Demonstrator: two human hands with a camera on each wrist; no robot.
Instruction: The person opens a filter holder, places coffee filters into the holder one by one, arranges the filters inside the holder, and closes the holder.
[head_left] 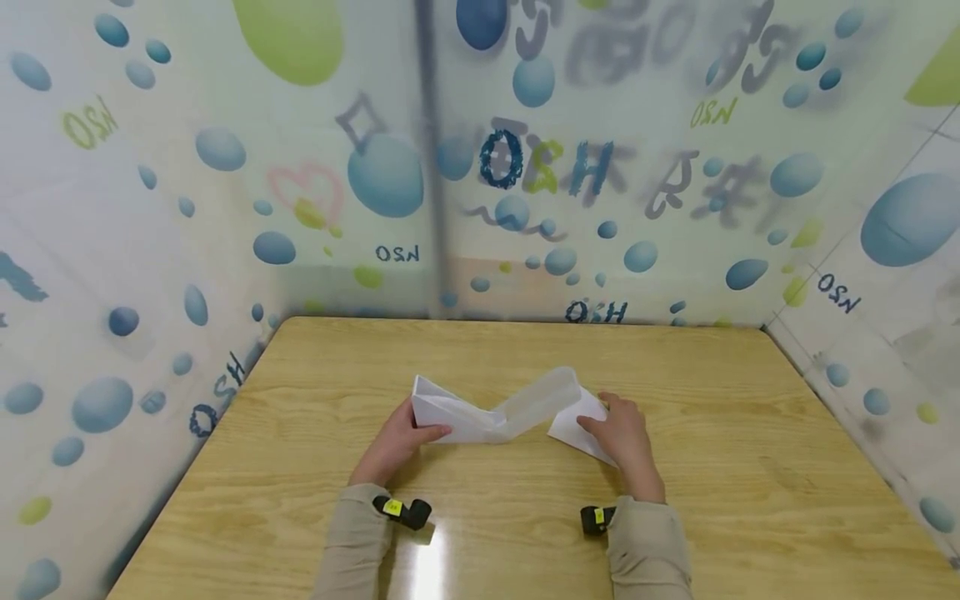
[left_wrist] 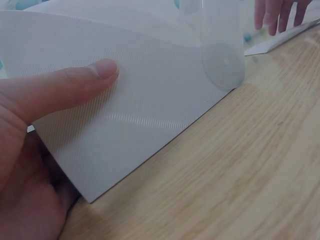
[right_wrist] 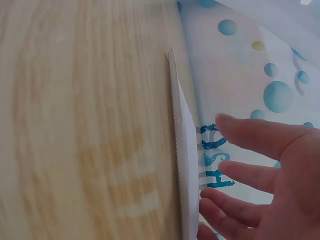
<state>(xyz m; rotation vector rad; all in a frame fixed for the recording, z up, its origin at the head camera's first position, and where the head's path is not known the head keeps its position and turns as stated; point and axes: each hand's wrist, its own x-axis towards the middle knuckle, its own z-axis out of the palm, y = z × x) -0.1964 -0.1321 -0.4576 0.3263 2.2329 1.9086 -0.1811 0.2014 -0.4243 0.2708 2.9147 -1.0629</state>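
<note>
A white, finely ribbed folded piece (head_left: 457, 423) stands on the table at centre, its left end held by the left hand (head_left: 396, 442). In the left wrist view the thumb of the left hand (left_wrist: 60, 92) presses flat on the ribbed face (left_wrist: 150, 95), the other fingers behind it. From this piece a translucent strip (head_left: 542, 402) arches up to the right; its rounded end (left_wrist: 225, 65) overlaps the ribbed face. The right hand (head_left: 626, 437) is at the white right-hand part (head_left: 576, 427). The right wrist view shows the right hand (right_wrist: 280, 180) with fingers spread beside a thin white edge (right_wrist: 187, 160).
The wooden table (head_left: 480, 542) extends around both hands. Behind it and at its sides hang pale sheets (head_left: 337, 250) printed with blue and green drops. A small black device (head_left: 405, 510) is on the left wrist and another (head_left: 596, 520) on the right.
</note>
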